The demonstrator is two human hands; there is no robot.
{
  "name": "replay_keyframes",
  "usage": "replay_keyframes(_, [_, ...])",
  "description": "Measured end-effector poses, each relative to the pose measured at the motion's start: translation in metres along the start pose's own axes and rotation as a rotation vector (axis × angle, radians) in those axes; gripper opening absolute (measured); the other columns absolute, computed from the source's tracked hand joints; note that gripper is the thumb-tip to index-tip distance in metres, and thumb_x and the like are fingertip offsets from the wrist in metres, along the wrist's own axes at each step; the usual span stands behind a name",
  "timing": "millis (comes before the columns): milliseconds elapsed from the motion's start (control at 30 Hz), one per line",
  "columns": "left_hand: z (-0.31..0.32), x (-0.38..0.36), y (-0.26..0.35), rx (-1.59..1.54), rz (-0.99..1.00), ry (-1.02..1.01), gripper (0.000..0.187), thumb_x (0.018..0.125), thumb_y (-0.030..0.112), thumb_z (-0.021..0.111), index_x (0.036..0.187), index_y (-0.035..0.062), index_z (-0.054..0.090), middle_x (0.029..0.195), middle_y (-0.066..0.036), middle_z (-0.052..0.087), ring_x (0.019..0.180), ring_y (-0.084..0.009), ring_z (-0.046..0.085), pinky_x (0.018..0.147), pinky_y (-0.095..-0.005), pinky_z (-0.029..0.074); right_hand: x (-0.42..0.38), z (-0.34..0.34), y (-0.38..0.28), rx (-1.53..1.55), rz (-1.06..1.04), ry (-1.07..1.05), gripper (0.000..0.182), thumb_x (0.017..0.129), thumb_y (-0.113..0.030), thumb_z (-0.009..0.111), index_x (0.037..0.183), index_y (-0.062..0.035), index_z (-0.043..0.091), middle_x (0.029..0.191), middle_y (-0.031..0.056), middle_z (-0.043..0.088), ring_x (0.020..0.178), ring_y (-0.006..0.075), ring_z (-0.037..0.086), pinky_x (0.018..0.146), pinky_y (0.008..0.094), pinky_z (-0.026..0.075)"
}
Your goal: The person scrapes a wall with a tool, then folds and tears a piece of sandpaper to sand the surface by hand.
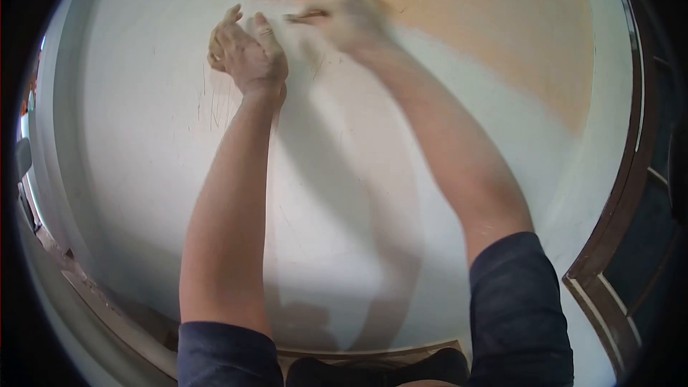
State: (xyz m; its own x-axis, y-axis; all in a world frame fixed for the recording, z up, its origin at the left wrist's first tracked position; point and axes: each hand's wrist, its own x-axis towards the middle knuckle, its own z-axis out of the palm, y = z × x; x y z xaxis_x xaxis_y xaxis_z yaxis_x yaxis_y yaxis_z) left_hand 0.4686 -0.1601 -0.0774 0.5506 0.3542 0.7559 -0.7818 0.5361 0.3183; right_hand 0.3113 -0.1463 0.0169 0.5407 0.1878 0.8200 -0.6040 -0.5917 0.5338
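My left hand [247,50] is raised in front of a pale wall [143,172], its fingers apart and partly curled, with nothing in them. To its right, my right hand [351,20] is blurred by motion and closed on a thin dark tool [307,16], whose tip points left toward my left hand. What kind of tool it is cannot be made out. An orange-tan painted area [530,50] covers the upper right of the wall, beside and above my right hand. Thin scratch marks [213,111] run down the wall below my left hand.
A brown frame with dark panes [616,244] stands at the right edge. At the left, the wall ends at a vertical edge [61,115] with a ledge [93,301] below. Shadows of my arms fall across the wall. My dark-clothed legs [373,373] show at the bottom.
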Motion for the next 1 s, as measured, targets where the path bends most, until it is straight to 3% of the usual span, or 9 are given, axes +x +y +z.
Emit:
replay_keyframes(133, [0.000, -0.009, 0.016, 0.042, 0.196, -0.024, 0.051, 0.108, 0.043, 0.048, 0.146, 0.0093, 0.050, 0.145, -0.014, 0.053, 0.145, -0.0334, 0.037, 0.121, -0.0542, 0.016, -0.092, -0.101, 0.078, 0.007, 0.136, 0.035, 0.012, 0.089, -0.020, 0.080, 0.096, -0.0110, 0.084, 0.086, 0.0080, 0.071, 0.085, 0.0252, 0.066, 0.079, 0.0395, 0.050])
replay_keyframes(233, [0.011, -0.013, 0.018, 0.101, 0.118, 0.071, 0.046, 0.108, 0.037, 0.048, 0.146, 0.0111, 0.049, 0.147, -0.014, 0.050, 0.146, -0.0327, 0.034, 0.121, -0.0565, 0.016, -0.170, -0.147, 0.144, -0.010, 0.192, 0.132, 0.005, 0.089, -0.010, 0.079, 0.091, -0.0084, 0.083, 0.078, 0.0083, 0.066, 0.074, 0.0236, 0.059, 0.072, 0.0393, 0.048])
replay_keyframes(367, [0.030, -0.030, 0.052, 0.078, -0.084, 0.127, 0.042, 0.109, 0.033, 0.046, 0.147, 0.0144, 0.047, 0.153, -0.011, 0.042, 0.149, -0.0308, 0.030, 0.121, -0.0585, 0.016, -0.172, -0.159, 0.152, -0.187, 0.136, 0.152, 0.008, 0.088, -0.015, 0.082, 0.094, -0.0103, 0.085, 0.076, 0.0072, 0.066, 0.075, 0.0231, 0.059, 0.073, 0.0392, 0.046])
replay_keyframes(533, [0.009, -0.013, 0.020, 0.045, -0.073, 0.034, 0.039, 0.106, 0.028, 0.048, 0.143, 0.0145, 0.051, 0.148, -0.011, 0.046, 0.147, -0.0311, 0.032, 0.120, -0.0558, 0.019, -0.031, -0.044, 0.043, -0.022, 0.044, 0.085, 0.025, 0.085, -0.037, 0.084, 0.091, -0.0130, 0.083, 0.082, 0.0092, 0.071, 0.083, 0.0272, 0.067, 0.075, 0.0426, 0.049])
replay_keyframes(600, [0.002, -0.014, 0.031, 0.015, -0.058, -0.040, 0.037, 0.104, 0.026, 0.049, 0.139, 0.0146, 0.055, 0.147, -0.010, 0.049, 0.147, -0.0313, 0.033, 0.121, -0.0550, 0.020, 0.011, -0.015, 0.007, 0.131, 0.059, 0.050, 0.021, 0.089, -0.030, 0.082, 0.096, -0.0100, 0.082, 0.081, 0.0095, 0.072, 0.081, 0.0233, 0.068, 0.081, 0.0394, 0.050])
replay_keyframes(700, [0.016, -0.017, 0.019, 0.044, -0.031, 0.071, 0.033, 0.099, 0.020, 0.054, 0.131, 0.0177, 0.064, 0.136, -0.005, 0.058, 0.142, -0.0312, 0.041, 0.119, -0.0511, 0.025, 0.052, 0.050, -0.026, -0.048, -0.101, 0.131, 0.016, 0.084, -0.029, 0.082, 0.096, -0.0177, 0.083, 0.088, 0.0056, 0.074, 0.092, 0.0257, 0.066, 0.096, 0.0444, 0.044])
replay_keyframes(800, [0.017, -0.017, 0.012, 0.052, -0.021, 0.103, 0.033, 0.098, 0.021, 0.056, 0.130, 0.0183, 0.064, 0.133, -0.005, 0.060, 0.141, -0.0306, 0.043, 0.118, -0.0515, 0.025, 0.061, 0.040, -0.041, -0.144, 0.049, 0.032, 0.014, 0.081, -0.029, 0.082, 0.095, -0.0253, 0.084, 0.099, 0.0000, 0.074, 0.105, 0.0279, 0.061, 0.104, 0.0493, 0.035])
replay_keyframes(867, [0.010, -0.016, 0.014, 0.031, 0.035, 0.071, 0.034, 0.098, 0.023, 0.059, 0.130, 0.0165, 0.064, 0.131, -0.007, 0.062, 0.138, -0.0314, 0.047, 0.118, -0.0505, 0.026, 0.046, 0.030, -0.009, -0.206, -0.080, -0.032, 0.011, 0.088, -0.041, 0.078, 0.092, -0.0328, 0.082, 0.107, -0.0040, 0.073, 0.116, 0.0267, 0.057, 0.099, 0.0534, 0.036])
replay_keyframes(1000, [0.008, -0.016, 0.011, 0.108, 0.073, 0.079, 0.035, 0.098, 0.025, 0.062, 0.130, 0.0121, 0.065, 0.129, -0.012, 0.065, 0.132, -0.0333, 0.054, 0.114, -0.0494, 0.031, -0.047, -0.076, 0.085, -0.120, 0.028, 0.114, 0.021, 0.084, -0.042, 0.083, 0.080, -0.0216, 0.080, 0.087, -0.0025, 0.072, 0.102, 0.0255, 0.063, 0.092, 0.0467, 0.044])
